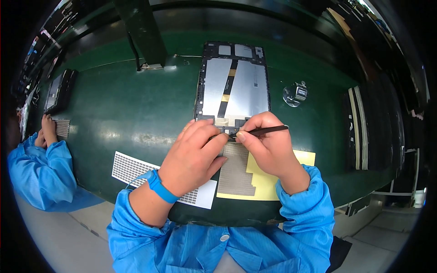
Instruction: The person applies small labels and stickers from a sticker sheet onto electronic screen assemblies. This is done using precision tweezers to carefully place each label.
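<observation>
A tablet-like panel (255,98) lies flat before me, with a silver metal back in a black frame. A black flex cable (229,86) with gold-coloured bands runs down its middle. My right hand (271,148) pinches black tweezers (273,130), their tips at the panel's near edge. Across the near left corner rests my left hand (193,152), fingers bent over the frame and thumb held apart. Its index fingertip is beside the tweezer tips. Whatever small part lies between fingertip and tweezers is hidden.
Under my wrists lie a white sheet of small dark labels (132,167) and a yellow sheet (268,182) bearing a grey-brown sticker sheet (234,170). A small counter (299,92) stands right. Black panels (375,129) are stacked far right. Another person's hands (48,129) work at left.
</observation>
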Available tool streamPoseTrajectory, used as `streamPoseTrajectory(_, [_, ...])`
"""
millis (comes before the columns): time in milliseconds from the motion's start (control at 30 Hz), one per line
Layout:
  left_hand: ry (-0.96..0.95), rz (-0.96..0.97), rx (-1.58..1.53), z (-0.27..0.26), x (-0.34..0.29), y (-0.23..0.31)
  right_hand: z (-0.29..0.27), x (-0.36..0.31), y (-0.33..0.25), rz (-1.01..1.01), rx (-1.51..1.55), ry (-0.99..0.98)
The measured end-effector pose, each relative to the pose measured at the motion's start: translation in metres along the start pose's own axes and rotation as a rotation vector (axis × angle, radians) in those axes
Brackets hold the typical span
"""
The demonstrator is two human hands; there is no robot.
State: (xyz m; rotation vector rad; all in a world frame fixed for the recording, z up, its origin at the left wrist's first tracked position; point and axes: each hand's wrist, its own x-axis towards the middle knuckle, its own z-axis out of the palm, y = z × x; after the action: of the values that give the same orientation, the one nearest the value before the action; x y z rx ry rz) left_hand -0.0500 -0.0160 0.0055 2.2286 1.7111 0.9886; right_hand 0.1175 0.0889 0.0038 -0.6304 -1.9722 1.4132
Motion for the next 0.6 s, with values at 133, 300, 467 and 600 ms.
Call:
streamPoseTrajectory(133, [-0.012, 0.001, 0.047, 0.001, -0.002, 0.000, -0.007, -0.005, -0.014, 0.139, 0.378, 0.190])
streamPoseTrajectory(300, [-0.083, -0.080, 0.147, -0.003, -0.002, 0.010, -0.030, -0.069, -0.026, 0.343, 0.344, 0.130])
streamPoseTrajectory(467, [-0.159, -0.118, 0.142, -0.005, -0.003, 0.012, -0.027, -0.088, -0.017, 0.502, 0.341, 0.134])
streamPoseTrajectory(600, [-0.178, -0.134, 0.146, -0.003, -0.003, 0.013, -0.023, -0.088, -0.014, 0.489, 0.313, 0.095])
